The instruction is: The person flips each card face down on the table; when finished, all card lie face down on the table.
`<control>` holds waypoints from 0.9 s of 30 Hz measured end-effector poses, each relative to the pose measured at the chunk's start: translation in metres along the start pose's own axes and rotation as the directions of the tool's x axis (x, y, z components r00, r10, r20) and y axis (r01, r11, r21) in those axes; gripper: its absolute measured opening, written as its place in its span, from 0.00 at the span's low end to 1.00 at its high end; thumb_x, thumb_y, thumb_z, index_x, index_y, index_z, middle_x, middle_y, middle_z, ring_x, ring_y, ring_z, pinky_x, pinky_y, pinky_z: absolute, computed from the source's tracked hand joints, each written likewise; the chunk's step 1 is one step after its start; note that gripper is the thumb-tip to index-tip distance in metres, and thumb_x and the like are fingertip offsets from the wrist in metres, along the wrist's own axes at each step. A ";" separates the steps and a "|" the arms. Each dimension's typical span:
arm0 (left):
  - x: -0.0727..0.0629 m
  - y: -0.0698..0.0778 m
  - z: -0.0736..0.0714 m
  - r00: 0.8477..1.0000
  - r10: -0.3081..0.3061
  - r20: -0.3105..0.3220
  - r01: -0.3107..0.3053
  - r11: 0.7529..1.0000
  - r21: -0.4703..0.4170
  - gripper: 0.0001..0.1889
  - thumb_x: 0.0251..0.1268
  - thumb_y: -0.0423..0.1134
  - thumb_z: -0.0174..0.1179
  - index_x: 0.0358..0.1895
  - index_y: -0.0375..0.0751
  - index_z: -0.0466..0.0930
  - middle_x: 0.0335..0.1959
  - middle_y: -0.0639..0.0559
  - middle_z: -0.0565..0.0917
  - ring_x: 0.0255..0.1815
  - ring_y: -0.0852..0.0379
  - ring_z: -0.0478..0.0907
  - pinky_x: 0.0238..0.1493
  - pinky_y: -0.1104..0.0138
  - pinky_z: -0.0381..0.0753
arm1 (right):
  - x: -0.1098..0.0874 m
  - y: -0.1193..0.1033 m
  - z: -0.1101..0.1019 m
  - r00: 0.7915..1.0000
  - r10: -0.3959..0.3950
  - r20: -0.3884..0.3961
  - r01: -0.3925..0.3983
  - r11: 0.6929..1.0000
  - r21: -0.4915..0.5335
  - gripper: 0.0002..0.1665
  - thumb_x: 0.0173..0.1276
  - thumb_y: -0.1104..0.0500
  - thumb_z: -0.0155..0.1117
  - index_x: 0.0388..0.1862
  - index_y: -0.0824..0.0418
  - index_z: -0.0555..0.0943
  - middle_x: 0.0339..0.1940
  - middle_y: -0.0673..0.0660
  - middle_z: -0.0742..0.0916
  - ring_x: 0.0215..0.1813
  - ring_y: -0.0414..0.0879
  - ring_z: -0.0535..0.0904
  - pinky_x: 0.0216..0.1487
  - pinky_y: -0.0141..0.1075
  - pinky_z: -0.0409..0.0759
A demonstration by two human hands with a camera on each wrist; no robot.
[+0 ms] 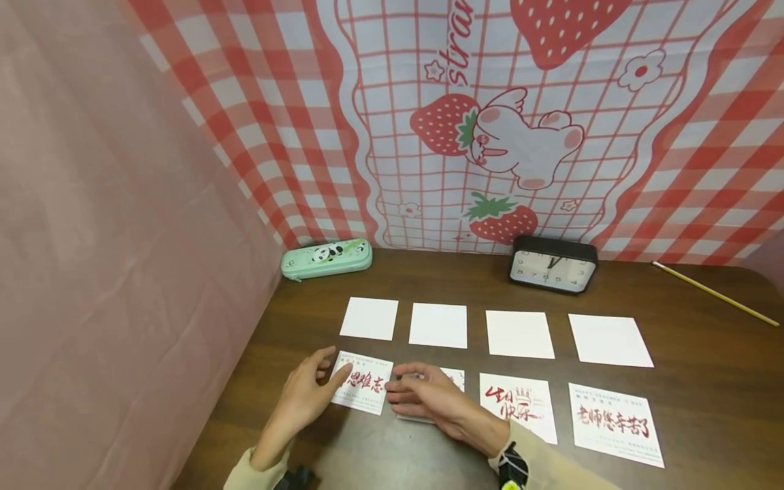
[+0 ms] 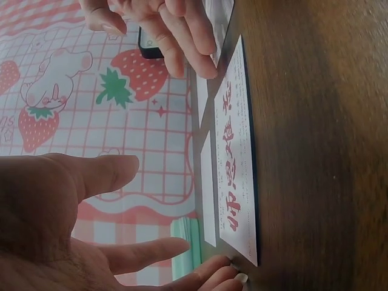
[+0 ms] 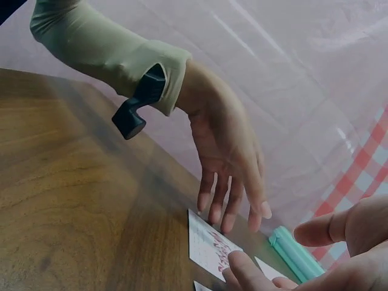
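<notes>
A square white card with red Chinese lettering [image 1: 361, 401] lies flat at the left end of the front row. My left hand [image 1: 306, 391] hovers at its left edge, fingers loosely spread and thumb overlapping it in the head view. On the card's other side is my right hand [image 1: 431, 398], its relaxed fingertips by the right edge. That hand covers most of a second printed card [image 1: 454, 378]. In the left wrist view, the lettered card [image 2: 236, 163] lies between the two hands, and nothing is gripped. The right wrist view shows the left fingers just above the card [image 3: 209, 245].
Two more printed cards, one with a cake drawing [image 1: 517, 408] and one lettered [image 1: 615, 425], continue the row rightward. Behind runs a row of blank white cards [image 1: 437, 325]. A green panda pencil case [image 1: 327, 258], black clock [image 1: 553, 264] and yellow pencil-like stick [image 1: 716, 294] lie farther back.
</notes>
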State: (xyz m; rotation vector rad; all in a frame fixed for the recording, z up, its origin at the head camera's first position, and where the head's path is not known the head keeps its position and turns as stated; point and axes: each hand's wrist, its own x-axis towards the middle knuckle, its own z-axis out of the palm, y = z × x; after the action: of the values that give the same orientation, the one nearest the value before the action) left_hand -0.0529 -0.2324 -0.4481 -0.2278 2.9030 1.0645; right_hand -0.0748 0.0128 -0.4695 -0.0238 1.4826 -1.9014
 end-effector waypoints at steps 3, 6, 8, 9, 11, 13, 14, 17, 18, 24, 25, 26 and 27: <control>0.000 0.000 0.001 1.000 -0.006 -0.001 0.006 1.000 -0.003 0.31 0.71 0.53 0.67 0.69 0.35 0.77 0.55 0.36 0.87 0.52 0.43 0.85 0.53 0.49 0.85 | -0.002 -0.002 -0.001 1.000 0.011 -0.005 -0.011 1.000 0.000 0.29 0.77 0.63 0.55 0.72 0.76 0.65 0.64 0.76 0.82 0.57 0.53 0.88 0.55 0.40 0.90; 0.001 0.001 0.002 1.000 -0.007 -0.001 0.007 1.000 -0.009 0.31 0.71 0.53 0.67 0.69 0.36 0.77 0.53 0.37 0.87 0.51 0.44 0.86 0.53 0.50 0.85 | -0.003 -0.003 -0.001 1.000 0.027 -0.010 -0.027 1.000 0.006 0.30 0.77 0.62 0.54 0.73 0.75 0.65 0.62 0.74 0.83 0.54 0.49 0.88 0.53 0.38 0.90; 0.000 0.001 0.001 1.000 -0.004 -0.001 0.004 1.000 -0.016 0.31 0.71 0.53 0.67 0.68 0.35 0.77 0.52 0.37 0.87 0.50 0.44 0.86 0.52 0.50 0.86 | -0.004 -0.003 0.000 0.999 0.034 -0.012 -0.034 0.999 0.018 0.31 0.76 0.62 0.54 0.73 0.75 0.64 0.63 0.74 0.83 0.53 0.49 0.88 0.52 0.37 0.89; 0.000 0.001 0.001 1.000 -0.004 0.001 0.004 1.000 -0.020 0.31 0.71 0.53 0.67 0.69 0.35 0.77 0.52 0.37 0.87 0.50 0.45 0.87 0.51 0.50 0.86 | -0.004 -0.002 0.000 0.999 0.035 -0.012 -0.034 0.999 0.024 0.31 0.76 0.62 0.53 0.73 0.75 0.64 0.63 0.75 0.83 0.54 0.49 0.88 0.52 0.36 0.89; 0.000 0.001 0.002 1.000 -0.003 0.006 0.004 1.000 -0.031 0.32 0.71 0.53 0.67 0.69 0.35 0.77 0.51 0.37 0.88 0.49 0.46 0.87 0.51 0.51 0.87 | -0.003 -0.001 0.001 0.999 0.033 -0.012 -0.033 0.999 0.039 0.31 0.76 0.62 0.53 0.73 0.75 0.63 0.64 0.76 0.82 0.54 0.49 0.87 0.53 0.36 0.89; -0.001 0.000 0.003 1.000 -0.007 0.012 0.007 0.999 -0.036 0.32 0.71 0.53 0.67 0.69 0.36 0.77 0.51 0.37 0.88 0.49 0.47 0.87 0.50 0.52 0.87 | -0.002 0.000 0.002 0.999 0.029 -0.013 -0.028 0.998 0.051 0.32 0.75 0.63 0.53 0.73 0.76 0.63 0.64 0.77 0.82 0.54 0.50 0.87 0.54 0.36 0.89; -0.001 0.000 0.003 1.000 -0.010 0.013 0.010 0.999 -0.037 0.32 0.71 0.54 0.67 0.69 0.36 0.77 0.52 0.37 0.88 0.49 0.47 0.87 0.50 0.52 0.87 | -0.001 0.001 0.003 1.000 0.027 -0.015 -0.026 0.998 0.057 0.32 0.75 0.63 0.53 0.73 0.76 0.63 0.65 0.78 0.81 0.54 0.50 0.87 0.54 0.36 0.89; -0.001 -0.001 0.004 1.000 -0.011 0.013 0.012 0.999 -0.038 0.32 0.70 0.54 0.67 0.69 0.36 0.77 0.52 0.37 0.88 0.49 0.47 0.87 0.50 0.52 0.87 | 0.001 0.003 0.005 0.999 0.026 -0.026 -0.023 0.996 0.088 0.32 0.74 0.64 0.55 0.73 0.76 0.62 0.64 0.78 0.81 0.55 0.49 0.87 0.56 0.37 0.89; -0.001 -0.001 0.003 1.000 -0.013 0.012 0.013 0.999 -0.037 0.32 0.70 0.53 0.67 0.69 0.36 0.77 0.52 0.36 0.88 0.49 0.46 0.87 0.50 0.52 0.87 | 0.001 0.004 0.006 0.999 0.025 -0.031 -0.022 0.995 0.099 0.32 0.74 0.64 0.55 0.73 0.76 0.62 0.64 0.78 0.81 0.56 0.49 0.87 0.57 0.38 0.89; -0.002 -0.001 0.003 1.000 -0.018 0.005 0.019 0.999 -0.036 0.32 0.71 0.52 0.68 0.69 0.35 0.77 0.53 0.36 0.88 0.49 0.45 0.87 0.49 0.52 0.87 | 0.004 0.005 0.006 0.998 0.043 -0.042 -0.035 0.981 0.190 0.34 0.72 0.66 0.57 0.74 0.77 0.63 0.62 0.74 0.84 0.59 0.51 0.86 0.62 0.42 0.87; -0.002 -0.001 0.003 1.000 -0.018 0.004 0.018 0.999 -0.036 0.32 0.71 0.52 0.68 0.69 0.35 0.77 0.53 0.37 0.87 0.50 0.45 0.87 0.49 0.52 0.87 | 0.005 0.005 0.005 0.998 0.047 -0.041 -0.038 0.978 0.204 0.34 0.72 0.66 0.56 0.74 0.77 0.63 0.61 0.73 0.84 0.59 0.52 0.86 0.63 0.42 0.86; -0.002 -0.001 0.003 1.000 -0.016 0.003 0.016 0.999 -0.037 0.32 0.70 0.52 0.68 0.69 0.35 0.77 0.53 0.37 0.87 0.50 0.45 0.87 0.49 0.52 0.87 | 0.006 0.005 0.004 0.998 0.049 -0.037 -0.040 0.975 0.219 0.34 0.72 0.66 0.56 0.75 0.77 0.63 0.61 0.73 0.84 0.60 0.52 0.86 0.64 0.43 0.86; -0.002 -0.001 0.003 1.000 -0.013 0.002 0.013 0.999 -0.037 0.32 0.70 0.52 0.68 0.69 0.34 0.77 0.53 0.37 0.87 0.50 0.44 0.87 0.49 0.52 0.87 | 0.007 0.004 0.003 0.998 0.051 -0.034 -0.041 0.972 0.230 0.34 0.73 0.66 0.56 0.75 0.78 0.63 0.60 0.73 0.84 0.61 0.53 0.85 0.65 0.44 0.85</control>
State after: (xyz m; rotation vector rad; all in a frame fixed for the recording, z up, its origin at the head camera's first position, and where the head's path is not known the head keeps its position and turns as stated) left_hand -0.0504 -0.2308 -0.4512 -0.2467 2.8782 1.1167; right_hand -0.0765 0.0068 -0.4747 0.1545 1.2685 -2.0341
